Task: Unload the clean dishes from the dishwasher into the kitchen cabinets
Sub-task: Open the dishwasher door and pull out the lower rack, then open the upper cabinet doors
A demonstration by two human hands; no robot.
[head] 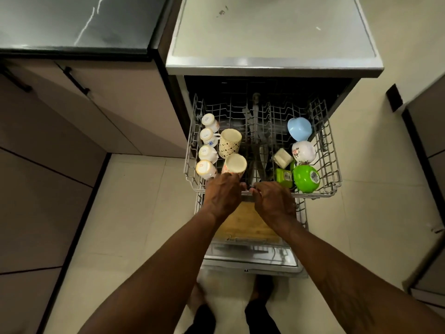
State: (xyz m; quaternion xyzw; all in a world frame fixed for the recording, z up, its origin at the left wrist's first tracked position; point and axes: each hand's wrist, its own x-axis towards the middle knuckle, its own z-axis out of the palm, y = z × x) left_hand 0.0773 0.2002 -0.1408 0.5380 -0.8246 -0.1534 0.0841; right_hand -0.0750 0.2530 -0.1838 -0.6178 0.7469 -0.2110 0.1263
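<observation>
We curl our left hand (222, 195) and right hand (273, 201) around the front rail of the upper rack (336, 175); it stands pulled out of the dishwasher (272, 66), holding upturned cups (207, 153) left, bowls (306, 177) right.

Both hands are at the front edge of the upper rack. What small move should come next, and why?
Probably let go with the left hand and take the nearest tall mug, upside down just behind it. The upper rack already looks pulled out over the lower one, and the right hand at its front bar can steady it.
</observation>
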